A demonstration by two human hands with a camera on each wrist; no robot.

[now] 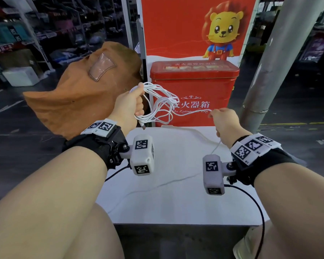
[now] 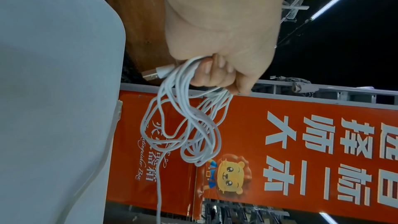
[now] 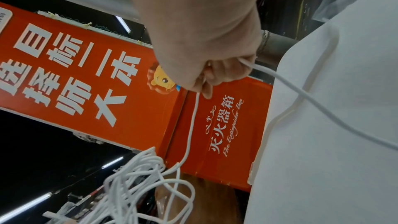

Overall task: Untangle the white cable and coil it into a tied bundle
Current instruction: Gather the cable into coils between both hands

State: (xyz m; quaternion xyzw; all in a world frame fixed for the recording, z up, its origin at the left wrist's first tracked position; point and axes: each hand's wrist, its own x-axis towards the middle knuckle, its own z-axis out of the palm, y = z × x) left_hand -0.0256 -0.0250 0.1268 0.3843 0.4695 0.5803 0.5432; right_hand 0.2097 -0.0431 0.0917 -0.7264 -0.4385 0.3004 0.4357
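My left hand [image 1: 133, 105] [image 2: 217, 72] grips a loose bunch of loops of the white cable [image 1: 161, 105] [image 2: 189, 125] above the far left of the white table [image 1: 176, 193]. The cable's USB plug [image 1: 143, 126] [image 2: 150, 74] hangs below that fist. One strand runs right from the loops to my right hand [image 1: 223, 118] [image 3: 206, 77], which holds it between curled fingers. From there the cable [image 3: 301, 94] drops onto the table and trails toward me across the tabletop.
A red fire extinguisher box [image 1: 194, 90] stands just behind the hands against a red poster with a cartoon lion [image 1: 221, 32]. An orange-brown bag [image 1: 82, 90] sits to the left. A grey pillar [image 1: 275, 58] rises on the right. Black wrist-camera leads hang near the table's front.
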